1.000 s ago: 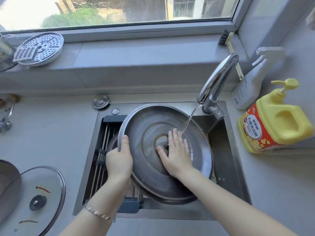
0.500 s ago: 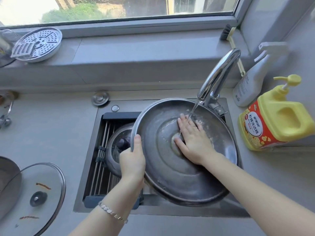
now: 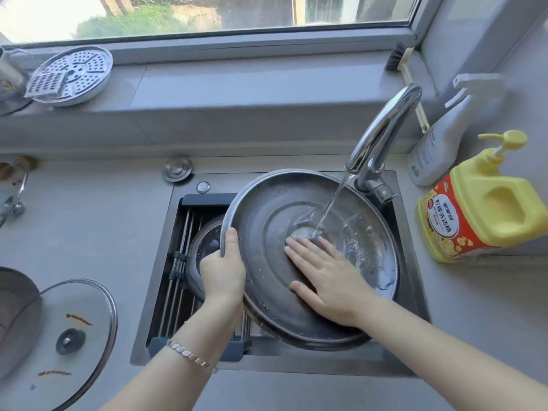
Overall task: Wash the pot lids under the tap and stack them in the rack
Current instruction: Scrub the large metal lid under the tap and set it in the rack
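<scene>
The left hand (image 3: pixel 223 274) gripped the steel lid's (image 3: pixel 267 292) rim over the sink (image 3: pixel 415 292) (underside up); the right hand (image 3: pixel 329 277) pressed flat beneath the tap's (image 3: pixel 382 129) stream.

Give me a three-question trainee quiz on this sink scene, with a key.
1. True or false: the left hand grips the rim of the steel lid.
2. Where does the water from the tap land? A) on the steel lid, close to the right hand; B) on the yellow bottle; C) on the windowsill.
3. Fill in: the glass lid with the black knob lies on the ____ left of the sink.
Key: 1 true; 2 A; 3 counter.
</scene>
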Action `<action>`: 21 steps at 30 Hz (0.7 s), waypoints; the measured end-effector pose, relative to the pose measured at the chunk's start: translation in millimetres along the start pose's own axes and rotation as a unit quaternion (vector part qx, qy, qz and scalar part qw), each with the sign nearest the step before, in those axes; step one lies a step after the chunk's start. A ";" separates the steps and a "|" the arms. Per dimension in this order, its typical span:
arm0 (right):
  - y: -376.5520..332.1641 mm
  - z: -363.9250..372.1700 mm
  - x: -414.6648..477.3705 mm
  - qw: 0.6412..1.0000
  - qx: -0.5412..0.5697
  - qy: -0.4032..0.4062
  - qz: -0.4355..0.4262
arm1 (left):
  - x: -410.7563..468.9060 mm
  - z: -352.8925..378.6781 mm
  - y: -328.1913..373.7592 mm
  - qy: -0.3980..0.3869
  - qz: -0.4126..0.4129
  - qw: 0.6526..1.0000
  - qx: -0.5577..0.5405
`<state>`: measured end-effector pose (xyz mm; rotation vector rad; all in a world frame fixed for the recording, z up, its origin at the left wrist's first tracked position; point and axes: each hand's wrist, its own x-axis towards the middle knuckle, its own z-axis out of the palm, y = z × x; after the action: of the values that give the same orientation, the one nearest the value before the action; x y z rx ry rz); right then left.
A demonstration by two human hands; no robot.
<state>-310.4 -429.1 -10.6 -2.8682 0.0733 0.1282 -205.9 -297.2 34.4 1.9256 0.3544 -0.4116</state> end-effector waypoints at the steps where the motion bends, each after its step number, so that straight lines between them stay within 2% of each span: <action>1: 3.5 0.2 0.4 1.000 -0.013 0.002 0.008 | -1.2 0.2 -2.4 0.001 -0.002 1.000 -0.003; 4: 3.1 -5.2 3.0 0.998 0.020 0.009 0.053 | -3.6 0.9 -1.8 0.001 0.002 1.000 -0.006; 8: -13.6 2.9 -16.5 0.999 0.048 -0.020 -0.004 | 1.0 -3.3 -1.2 0.014 0.004 1.000 -0.002; 10: -11.8 2.0 -19.3 0.998 0.052 -0.044 -0.004 | -0.4 -3.7 -2.6 0.014 0.005 1.000 -0.001; 12: -7.8 1.8 -10.9 0.997 0.076 -0.021 0.003 | -2.2 -1.7 -3.0 0.012 0.007 1.000 0.002; 17: -12.1 1.9 16.1 0.991 0.105 0.011 0.080 | -1.1 -3.5 10.4 0.037 0.050 0.998 0.001; 21: 24.3 -0.3 31.1 0.955 0.118 0.049 0.266 | -9.9 -10.0 13.5 0.049 0.088 0.995 0.008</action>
<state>-280.9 -453.8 -19.7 -2.5421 0.8221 0.0720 -207.8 -293.5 53.5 1.9792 0.2437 -0.2052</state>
